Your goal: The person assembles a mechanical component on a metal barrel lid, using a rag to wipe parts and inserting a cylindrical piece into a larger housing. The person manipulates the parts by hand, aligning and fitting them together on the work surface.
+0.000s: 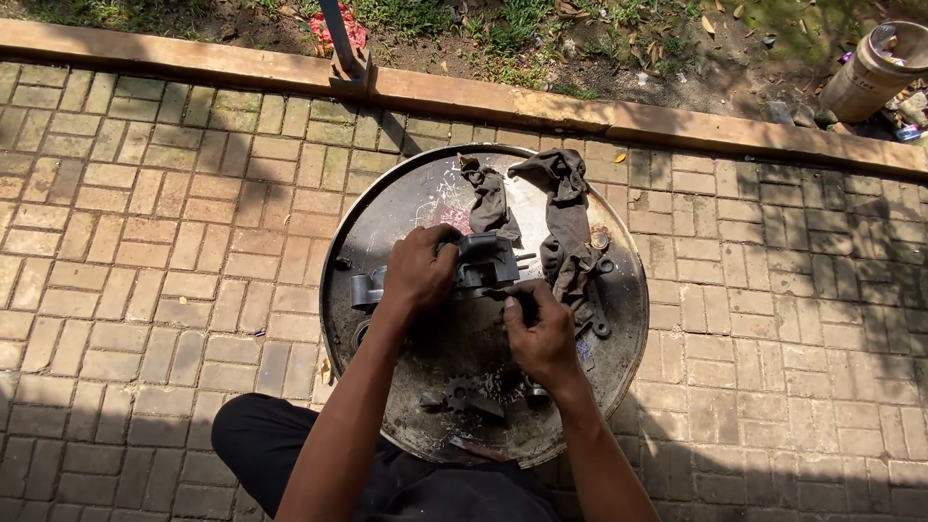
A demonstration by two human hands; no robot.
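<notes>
Head view: both hands [483, 295] grip a grey metal part [478, 266] over round tray [387, 203].

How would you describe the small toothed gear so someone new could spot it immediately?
Find the round metal tray lying on the brick paving. The gear lies on the tray's near part, just left of the right hand. Its dark toothed edge sets it apart from the grey rags at the far side.

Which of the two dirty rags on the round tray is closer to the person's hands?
The smaller left rag: its lower end hangs just above the left hand. The longer right rag lies farther off.
</notes>
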